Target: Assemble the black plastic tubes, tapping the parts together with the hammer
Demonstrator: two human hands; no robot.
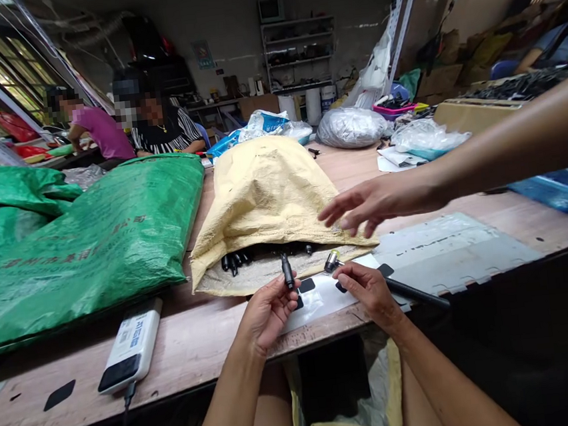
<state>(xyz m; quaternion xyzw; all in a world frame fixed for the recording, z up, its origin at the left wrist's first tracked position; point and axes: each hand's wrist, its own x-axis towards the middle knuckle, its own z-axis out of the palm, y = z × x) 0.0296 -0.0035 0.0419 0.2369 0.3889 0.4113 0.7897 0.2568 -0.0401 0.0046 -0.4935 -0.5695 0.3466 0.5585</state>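
My left hand pinches a small black cylindrical part upright between thumb and fingers, just in front of the bag's mouth. Closed on a tool, my right hand is a little to the right. The tool has a shiny metal head with a yellow-green top, and a long black handle runs out behind the hand; its exact kind is unclear. A cream woven bag lies with its opening towards me. Several black parts show inside its mouth; the deeper contents are hidden.
Another person's hand reaches in from the right over the bag. A green sack and a white power bank with a cable lie left. Below the table edge an opened bag sits between my legs. Two people sit across the table.
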